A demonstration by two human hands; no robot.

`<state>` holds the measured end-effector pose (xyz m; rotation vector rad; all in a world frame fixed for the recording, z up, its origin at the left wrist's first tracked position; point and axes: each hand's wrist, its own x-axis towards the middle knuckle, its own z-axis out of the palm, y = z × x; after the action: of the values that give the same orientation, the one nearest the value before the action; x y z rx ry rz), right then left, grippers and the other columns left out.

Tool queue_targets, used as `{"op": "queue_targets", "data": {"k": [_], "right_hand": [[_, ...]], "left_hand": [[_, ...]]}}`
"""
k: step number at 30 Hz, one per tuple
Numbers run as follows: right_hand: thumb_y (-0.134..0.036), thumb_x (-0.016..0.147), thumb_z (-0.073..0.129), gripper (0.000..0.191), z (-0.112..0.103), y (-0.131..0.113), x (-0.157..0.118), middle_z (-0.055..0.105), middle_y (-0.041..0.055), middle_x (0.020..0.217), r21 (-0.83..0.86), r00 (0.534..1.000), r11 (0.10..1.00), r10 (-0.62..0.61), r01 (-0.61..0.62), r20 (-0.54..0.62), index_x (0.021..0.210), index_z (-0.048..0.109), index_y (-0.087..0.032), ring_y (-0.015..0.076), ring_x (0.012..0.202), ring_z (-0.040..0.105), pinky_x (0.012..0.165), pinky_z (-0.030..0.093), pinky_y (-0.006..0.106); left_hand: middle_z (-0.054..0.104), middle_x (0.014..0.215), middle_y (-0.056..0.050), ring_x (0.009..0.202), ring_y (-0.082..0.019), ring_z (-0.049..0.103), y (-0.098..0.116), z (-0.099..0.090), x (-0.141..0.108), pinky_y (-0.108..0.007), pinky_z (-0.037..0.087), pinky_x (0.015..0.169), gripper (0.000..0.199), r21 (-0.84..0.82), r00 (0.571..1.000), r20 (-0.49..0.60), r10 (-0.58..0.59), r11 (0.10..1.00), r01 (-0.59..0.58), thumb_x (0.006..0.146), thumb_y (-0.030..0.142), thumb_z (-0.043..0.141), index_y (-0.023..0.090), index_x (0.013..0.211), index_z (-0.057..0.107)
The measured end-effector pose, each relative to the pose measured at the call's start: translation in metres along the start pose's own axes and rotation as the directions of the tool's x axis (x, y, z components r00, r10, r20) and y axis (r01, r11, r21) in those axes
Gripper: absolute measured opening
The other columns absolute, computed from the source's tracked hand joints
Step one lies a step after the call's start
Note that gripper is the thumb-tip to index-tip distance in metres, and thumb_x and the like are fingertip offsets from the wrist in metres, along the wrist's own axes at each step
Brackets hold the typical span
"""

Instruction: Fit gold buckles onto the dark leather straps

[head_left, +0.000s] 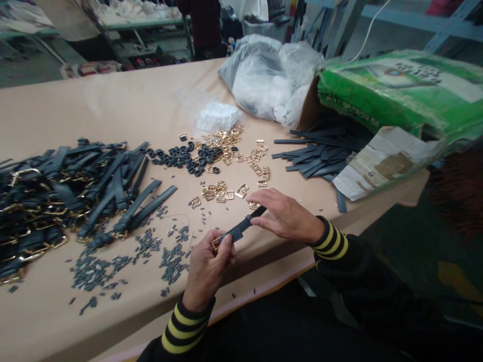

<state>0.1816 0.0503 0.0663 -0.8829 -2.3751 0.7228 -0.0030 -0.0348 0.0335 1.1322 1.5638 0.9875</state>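
A dark blue strap point(237, 232) stretches between my two hands over the table's front edge. My left hand point(208, 264) pinches its near end, where a gold buckle point(216, 243) shows by the fingers. My right hand point(285, 215) is closed on the far end, thumb and fingers pressed to the strap. A small dark loop seems to sit around the strap beside the right thumb. Just beyond the hands lie loose gold buckles point(214, 191) and a heap of dark strap loops point(181, 157).
Finished-looking buckled straps point(94, 186) pile up on the left. Small dark offcuts point(88, 271) scatter over the table point(124, 105). On the right, a green box point(400, 95) holds plain straps point(317, 153). Plastic bags point(267, 75) stand behind; people are in the background.
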Motion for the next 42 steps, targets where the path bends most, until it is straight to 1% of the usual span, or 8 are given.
{"op": "queue_targets", "data": {"k": [4, 10, 13, 19, 27, 32, 36, 42], "right_hand": [[-0.026, 0.081, 0.057, 0.015, -0.003, 0.004, -0.005, 0.061, 0.0041, 0.069, -0.003, 0.937, 0.993, 0.113, -0.119, 0.331, 0.086, 0.061, -0.012, 0.0127, 0.062, 0.053, 0.059, 0.038, 0.024], [-0.023, 0.081, 0.055, 0.012, 0.013, -0.005, -0.007, 0.057, -0.0016, 0.056, 0.351, 0.845, 0.850, 0.184, -0.393, 0.502, 0.075, 0.051, -0.013, 0.0069, 0.046, 0.053, 0.047, 0.037, 0.016], [-0.025, 0.080, 0.055, 0.015, 0.025, -0.009, -0.007, 0.057, -0.0020, 0.055, 0.444, 0.845, 0.770, 0.220, -0.457, 0.487, 0.073, 0.047, -0.015, 0.0080, 0.045, 0.056, 0.046, 0.039, 0.016], [-0.025, 0.079, 0.056, 0.018, 0.039, -0.011, -0.008, 0.056, -0.0026, 0.054, 0.490, 0.872, 0.743, 0.262, -0.456, 0.413, 0.070, 0.045, -0.015, 0.0061, 0.040, 0.052, 0.041, 0.037, 0.014], [-0.013, 0.082, 0.045, 0.005, 0.053, -0.015, -0.011, 0.060, 0.0016, 0.067, 0.668, 0.810, 0.465, 0.259, -0.581, 0.526, 0.077, 0.044, -0.013, 0.0070, 0.051, 0.057, 0.046, 0.045, 0.016], [-0.017, 0.081, 0.049, 0.007, 0.056, -0.021, -0.010, 0.057, -0.0018, 0.059, 0.631, 0.875, 0.608, 0.297, -0.483, 0.383, 0.074, 0.046, -0.014, 0.0043, 0.043, 0.043, 0.041, 0.032, 0.014], [-0.023, 0.080, 0.053, 0.016, 0.060, -0.020, -0.008, 0.051, -0.0040, 0.051, 0.593, 0.918, 0.702, 0.292, -0.395, 0.267, 0.068, 0.049, -0.014, 0.0054, 0.046, 0.044, 0.047, 0.034, 0.016], [-0.023, 0.085, 0.043, 0.017, 0.061, -0.020, -0.007, 0.057, -0.0024, 0.057, 0.588, 0.916, 0.712, 0.214, -0.383, 0.338, 0.072, 0.050, -0.014, 0.0055, 0.045, 0.044, 0.050, 0.035, 0.017]], "left_hand": [[0.051, 0.043, 0.006, 0.036, -0.008, 0.045, 0.001, 0.000, -0.004, -0.018, 0.036, 0.038, 0.019, 0.029, 0.999, -0.024, 0.022, 0.999, -0.021, 0.080, 0.036, 0.050, 0.018, 0.073, 0.048], [0.048, 0.039, 0.007, 0.034, -0.008, 0.045, 0.002, 0.006, -0.004, -0.018, 0.036, 0.037, 0.020, 0.116, 0.995, -0.096, 0.030, 0.993, -0.019, 0.080, 0.034, 0.049, 0.018, 0.070, 0.049], [0.047, 0.039, 0.007, 0.034, -0.008, 0.045, 0.003, 0.009, -0.004, -0.019, 0.036, 0.036, 0.021, 0.136, 0.988, -0.149, 0.035, 0.991, -0.015, 0.079, 0.035, 0.051, 0.018, 0.068, 0.049], [0.044, 0.041, 0.008, 0.034, -0.008, 0.042, 0.003, 0.013, -0.005, -0.020, 0.035, 0.037, 0.023, 0.147, 0.975, -0.212, 0.063, 0.989, -0.032, 0.080, 0.037, 0.050, 0.018, 0.068, 0.052], [0.045, 0.042, 0.006, 0.039, -0.009, 0.043, -0.001, 0.016, 0.002, -0.020, 0.036, 0.045, 0.028, 0.385, 0.908, -0.355, 0.223, 0.920, -0.075, 0.081, 0.035, 0.048, 0.019, 0.058, 0.047], [0.044, 0.038, 0.007, 0.038, -0.009, 0.043, -0.002, 0.015, 0.006, -0.021, 0.036, 0.048, 0.031, 0.444, 0.880, -0.375, 0.292, 0.890, -0.105, 0.082, 0.031, 0.047, 0.020, 0.053, 0.042], [0.044, 0.038, 0.007, 0.036, -0.008, 0.042, -0.003, 0.015, 0.005, -0.021, 0.036, 0.046, 0.034, 0.415, 0.894, -0.356, 0.272, 0.903, -0.109, 0.083, 0.030, 0.046, 0.021, 0.052, 0.040], [0.043, 0.039, 0.006, 0.037, -0.009, 0.044, -0.008, 0.014, 0.006, -0.022, 0.034, 0.045, 0.035, 0.348, 0.884, -0.401, 0.241, 0.933, -0.096, 0.084, 0.036, 0.043, 0.021, 0.053, 0.040]]}}
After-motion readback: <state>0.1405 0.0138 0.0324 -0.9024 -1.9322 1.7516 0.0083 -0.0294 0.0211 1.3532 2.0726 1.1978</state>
